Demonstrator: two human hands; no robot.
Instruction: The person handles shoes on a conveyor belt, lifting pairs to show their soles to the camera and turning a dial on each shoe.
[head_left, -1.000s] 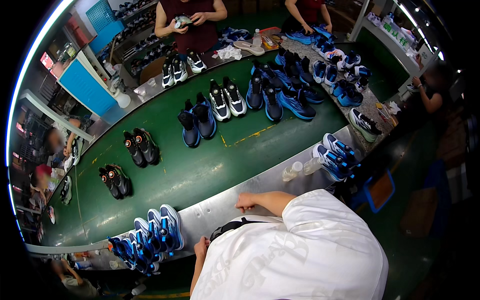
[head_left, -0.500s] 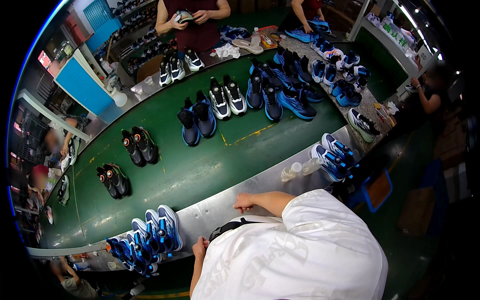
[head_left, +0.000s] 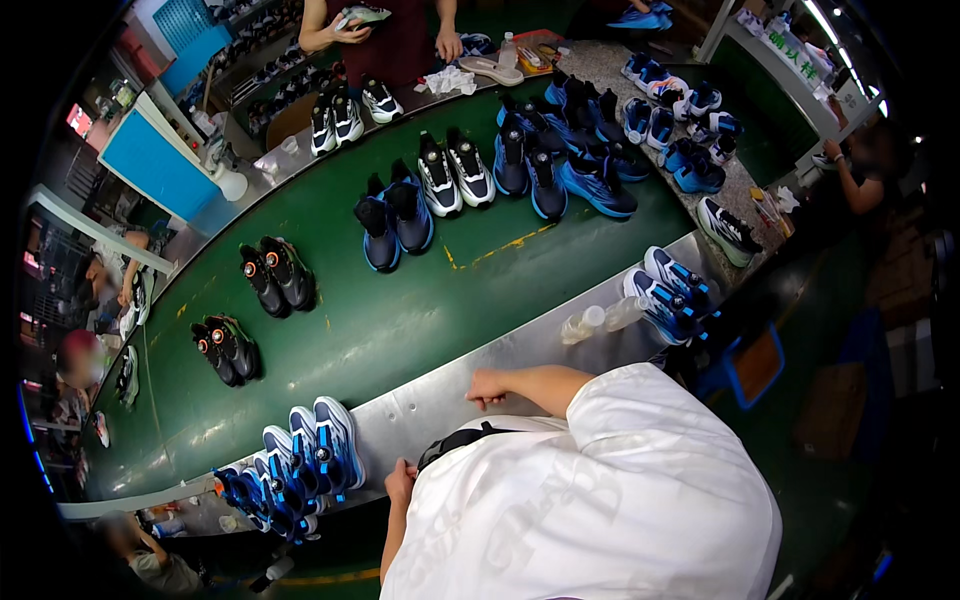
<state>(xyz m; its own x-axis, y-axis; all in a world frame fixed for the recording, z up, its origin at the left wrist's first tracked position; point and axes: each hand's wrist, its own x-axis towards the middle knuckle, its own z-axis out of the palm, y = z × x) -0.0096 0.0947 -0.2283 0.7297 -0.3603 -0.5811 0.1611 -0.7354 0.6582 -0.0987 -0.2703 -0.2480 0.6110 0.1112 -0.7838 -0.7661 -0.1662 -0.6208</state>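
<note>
"Checking status: nearest blue-and-white shoes [head_left: 300, 455]?"

"Bunched on the metal table [head_left: 405, 404], near the left hand [head_left: 401, 482]. Its fingers are half hidden, grip unclear. Right hand [head_left: 487, 387]: fingers curled in, no shoe visible."

"Done, left?"

"Nothing shows which; can't judge. Dark pairs [head_left: 266, 287] stand farther out, on the green surface [head_left: 365, 320]."

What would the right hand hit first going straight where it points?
Pointing leftward over the metal ledge, the right hand would probably meet the nearest blue-and-white shoe first; depth is unclear, so it might pass over or beside it.
</note>
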